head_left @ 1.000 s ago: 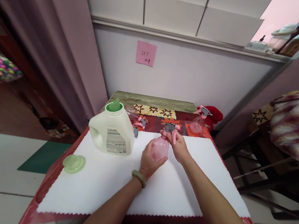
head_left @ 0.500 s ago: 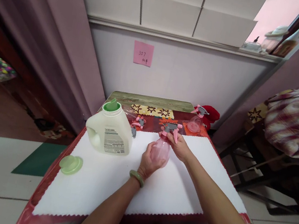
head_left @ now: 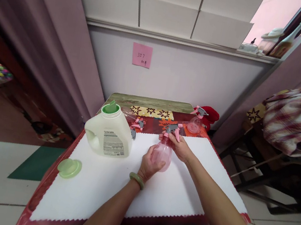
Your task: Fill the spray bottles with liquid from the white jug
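Note:
A pink see-through spray bottle [head_left: 164, 154] with a grey and pink trigger head stands nearly upright between my hands over the white mat. My left hand [head_left: 152, 164], with a green bangle at the wrist, is wrapped round the bottle's body. At the neck, my right hand [head_left: 178, 147] grips the collar just under the trigger head [head_left: 173, 129]. To the left is a big white jug [head_left: 110, 132] with a green spout and no cap on. A light green cap [head_left: 69, 168] lies at the mat's left edge.
Behind the jug lie loose pink and grey spray heads [head_left: 138, 124]. Another pink spray bottle [head_left: 195, 123] stands at the back right, beside something red [head_left: 210, 116]. The white mat [head_left: 94, 199] covers most of the table; a wall rises behind it.
Both hands keep their places on the spray bottle, and the trigger head has tilted slightly. The whole view has shifted a little; jug and cap stay put.

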Motion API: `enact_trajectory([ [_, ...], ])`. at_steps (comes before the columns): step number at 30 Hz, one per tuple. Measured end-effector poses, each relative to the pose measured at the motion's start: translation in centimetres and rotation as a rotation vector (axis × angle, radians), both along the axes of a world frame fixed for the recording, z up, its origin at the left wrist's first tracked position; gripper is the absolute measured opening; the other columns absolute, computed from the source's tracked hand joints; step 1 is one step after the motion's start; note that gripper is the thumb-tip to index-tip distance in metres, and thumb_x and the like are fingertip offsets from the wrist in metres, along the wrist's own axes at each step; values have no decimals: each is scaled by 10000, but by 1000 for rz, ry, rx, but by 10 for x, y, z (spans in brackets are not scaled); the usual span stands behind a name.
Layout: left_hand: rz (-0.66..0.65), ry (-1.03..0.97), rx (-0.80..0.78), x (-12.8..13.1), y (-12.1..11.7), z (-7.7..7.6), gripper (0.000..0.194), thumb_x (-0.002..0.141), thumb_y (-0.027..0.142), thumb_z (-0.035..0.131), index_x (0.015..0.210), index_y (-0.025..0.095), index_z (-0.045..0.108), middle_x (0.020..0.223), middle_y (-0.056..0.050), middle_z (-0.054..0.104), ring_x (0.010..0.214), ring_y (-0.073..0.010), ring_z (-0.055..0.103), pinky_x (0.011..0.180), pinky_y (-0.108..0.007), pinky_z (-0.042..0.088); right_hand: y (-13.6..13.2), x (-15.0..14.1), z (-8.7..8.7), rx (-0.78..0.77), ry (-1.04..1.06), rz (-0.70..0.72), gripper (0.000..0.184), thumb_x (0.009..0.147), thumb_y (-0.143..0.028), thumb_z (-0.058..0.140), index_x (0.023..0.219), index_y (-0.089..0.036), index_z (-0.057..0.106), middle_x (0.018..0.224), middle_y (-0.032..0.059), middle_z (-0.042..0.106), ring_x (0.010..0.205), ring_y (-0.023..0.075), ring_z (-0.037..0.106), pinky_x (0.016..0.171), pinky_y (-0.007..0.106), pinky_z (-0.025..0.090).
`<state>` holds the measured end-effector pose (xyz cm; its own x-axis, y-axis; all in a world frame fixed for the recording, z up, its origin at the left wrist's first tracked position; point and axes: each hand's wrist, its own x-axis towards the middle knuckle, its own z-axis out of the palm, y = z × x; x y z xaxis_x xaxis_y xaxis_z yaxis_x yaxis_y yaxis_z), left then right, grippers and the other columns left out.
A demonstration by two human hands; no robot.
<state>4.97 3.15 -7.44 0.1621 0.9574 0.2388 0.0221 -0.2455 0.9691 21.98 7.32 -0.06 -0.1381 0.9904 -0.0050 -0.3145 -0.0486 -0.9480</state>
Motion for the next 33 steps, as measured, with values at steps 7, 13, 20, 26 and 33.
enact_trajectory([
  [7, -36, -53, 5, 0, 2, -4, 723, 690, 502, 763, 1315, 199, 560, 1144, -90, 708, 1013, -283, 674, 913, -441, 561, 0, 2, -7, 6, 71, 42, 463, 787, -540, 839, 1095, -202, 760, 1076, 103, 792, 1027, 254, 745, 1032, 432, 541],
  [13, -61, -104, 3, 1, 5, -8, 751, 691, 565, 764, 1308, 179, 576, 1171, -106, 693, 1041, -281, 662, 924, -426, 555, -1, 4, -6, -16, 78, 24, 468, 764, -540, 857, 1080, -208, 761, 1028, 91, 797, 990, 250, 751, 1031, 434, 541],
  [20, -61, -79, -3, 1, 6, -10, 766, 682, 549, 774, 1314, 167, 571, 1198, -118, 695, 1073, -294, 668, 952, -448, 551, -2, 4, -7, -10, 24, -16, 482, 745, -566, 856, 1043, -204, 746, 990, 87, 792, 982, 258, 748, 1013, 453, 543],
  [26, 14, -12, -2, 1, 6, -8, 761, 632, 430, 835, 1312, 218, 567, 1232, -101, 685, 1104, -314, 664, 963, -469, 550, 1, -3, -10, 41, 19, -170, 438, 668, -506, 916, 904, -214, 692, 892, 49, 777, 856, 229, 739, 896, 420, 565],
  [33, 69, 14, 10, 4, 5, -3, 821, 576, 384, 886, 1319, 237, 571, 1227, -113, 680, 1096, -324, 667, 953, -469, 550, -6, -14, -15, 90, 6, -324, 424, 685, -469, 895, 794, -242, 554, 778, -12, 728, 704, 174, 665, 698, 316, 514],
])
